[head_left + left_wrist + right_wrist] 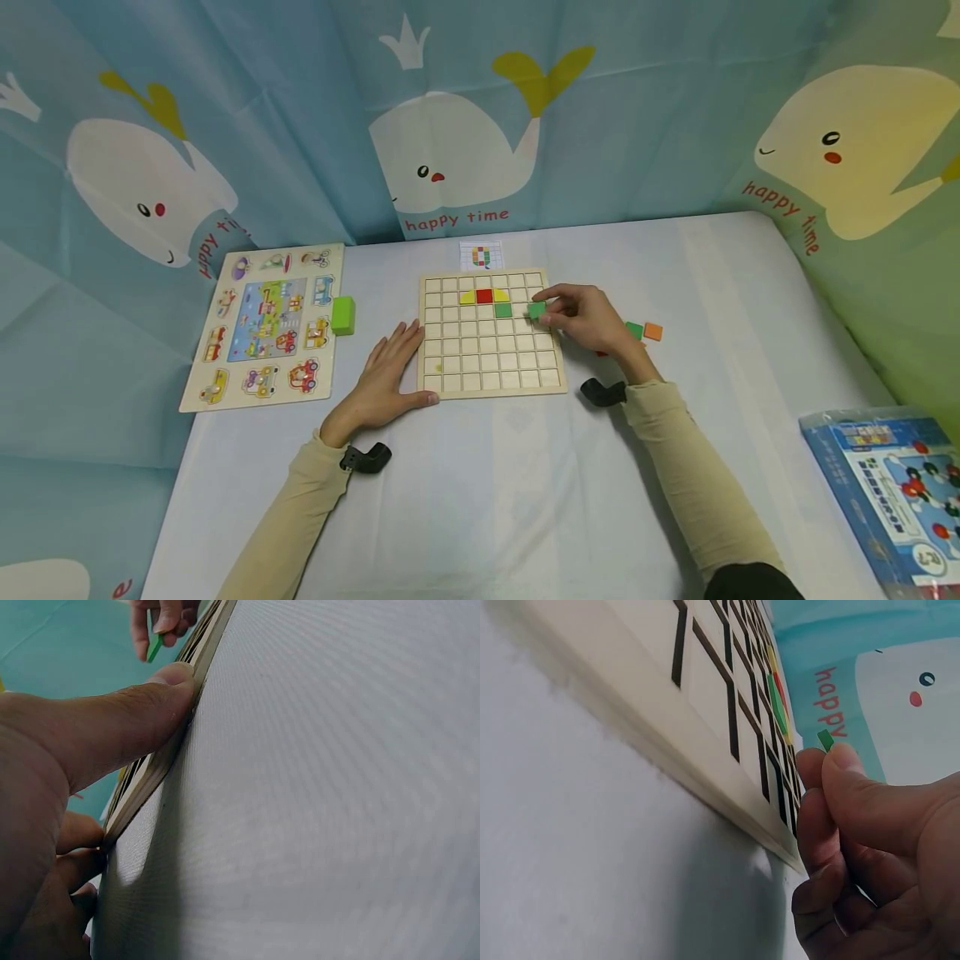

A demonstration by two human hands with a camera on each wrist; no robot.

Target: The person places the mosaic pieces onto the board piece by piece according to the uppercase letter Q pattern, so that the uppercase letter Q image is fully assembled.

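Note:
A square wooden grid board lies in the middle of the table. Near its top, a red square tile sits between two yellow pieces, one of them a yellow piece on the left. A green tile fills a cell just below. Over the board's right edge, my right hand pinches another green tile between thumb and fingers; the right wrist view shows that tile raised above the grid. My left hand rests at the board's left side, fingers extended, thumb on the lower-left corner.
Beyond the board lies a small pattern card. Loose tiles, including an orange tile and a green tile, lie partly behind my right hand. At left are a picture puzzle board and a green block; a blue package sits at right.

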